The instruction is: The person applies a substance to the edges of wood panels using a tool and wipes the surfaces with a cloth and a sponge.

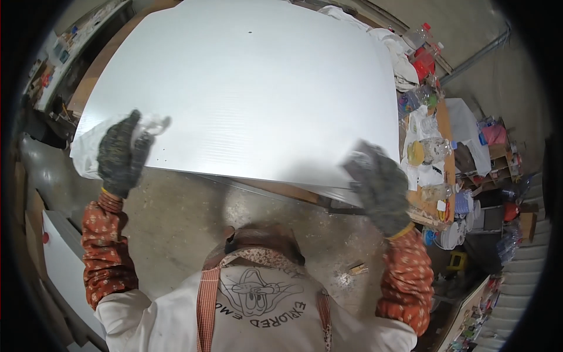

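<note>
Thing in hand: a large white corrugated plastic sheet (246, 88), flat and rectangular, lying over a wooden work surface (88, 82) and covering nearly all of it.
Where it sits: the near edge overhangs the surface above the grey concrete floor (193, 217); the far edge runs off the top of the view.
Left hand (120, 155): in a dark knitted work glove, at the near left corner, its grip closed around the corner together with a bit of crumpled clear plastic film (153, 124) (the film blurs into the sheet, so where one ends is hard to tell).
Right hand (381, 188): gloved the same, at the near right corner, fingers curled onto the sheet's edge; motion blur hides whether it pinches firmly, so I cannot tell the grip exactly.
Doing it well: my judgement is that both corners should be held level and moved together, since so wide and thin a panel will bow or kink if one side leads.
Watch for: the cluttered side bench (431, 152) with clear plastic bottles, just beside the right edge.
Long axis: appears to run away from the person, near edge to far edge, though the fisheye bends it.
Facing: broad face up, flat, near corners toward the person.
</note>
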Demonstrator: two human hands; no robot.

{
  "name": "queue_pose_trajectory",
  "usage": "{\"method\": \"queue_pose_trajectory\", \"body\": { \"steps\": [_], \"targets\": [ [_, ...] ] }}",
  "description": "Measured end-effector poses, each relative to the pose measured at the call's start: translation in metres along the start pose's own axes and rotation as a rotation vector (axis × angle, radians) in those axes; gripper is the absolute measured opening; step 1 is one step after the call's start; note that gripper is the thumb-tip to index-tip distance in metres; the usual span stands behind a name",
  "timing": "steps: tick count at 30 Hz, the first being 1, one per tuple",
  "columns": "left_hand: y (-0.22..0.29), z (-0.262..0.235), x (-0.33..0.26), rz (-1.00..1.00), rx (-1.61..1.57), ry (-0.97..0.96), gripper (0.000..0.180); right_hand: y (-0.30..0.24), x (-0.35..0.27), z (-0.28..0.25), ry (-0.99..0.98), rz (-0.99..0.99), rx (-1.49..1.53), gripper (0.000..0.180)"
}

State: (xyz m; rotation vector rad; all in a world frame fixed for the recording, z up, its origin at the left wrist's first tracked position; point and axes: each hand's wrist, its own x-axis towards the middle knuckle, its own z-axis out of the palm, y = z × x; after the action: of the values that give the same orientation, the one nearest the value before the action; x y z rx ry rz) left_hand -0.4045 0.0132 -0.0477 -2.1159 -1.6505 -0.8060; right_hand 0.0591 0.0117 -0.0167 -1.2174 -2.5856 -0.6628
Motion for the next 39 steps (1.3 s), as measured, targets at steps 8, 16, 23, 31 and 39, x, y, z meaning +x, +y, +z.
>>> {"method": "queue_pose_trajectory", "body": {
  "steps": [8, 16, 23, 31, 39],
  "targets": [
    [-0.02, 0.015, -0.008, -0.114, 0.11, 0.082, 0.041, -0.102, 0.096, 0.054, 0.138, -0.204, 0.226, 0.037],
    [-0.081, 0.01, -0.032, -0.269, 0.096, 0.089, 0.041, -0.024, 0.036, 0.019, -0.144, -0.046, 0.096, 0.039],
    [-0.083, 0.02, -0.033, -0.284, 0.224, 0.15, 0.042, -0.136, 0.125, 0.044, 0.106, -0.234, 0.307, 0.036],
    [-0.083, 0.007, -0.046, -0.207, 0.14, 0.181, 0.038, -0.071, 0.058, 0.016, -0.085, -0.169, 0.114, 0.039],
    [-0.076, 0.012, -0.033, -0.183, 0.128, 0.281, 0.04, -0.113, 0.048, 0.047, 0.232, -0.267, -0.01, 0.037]
  ]
}}
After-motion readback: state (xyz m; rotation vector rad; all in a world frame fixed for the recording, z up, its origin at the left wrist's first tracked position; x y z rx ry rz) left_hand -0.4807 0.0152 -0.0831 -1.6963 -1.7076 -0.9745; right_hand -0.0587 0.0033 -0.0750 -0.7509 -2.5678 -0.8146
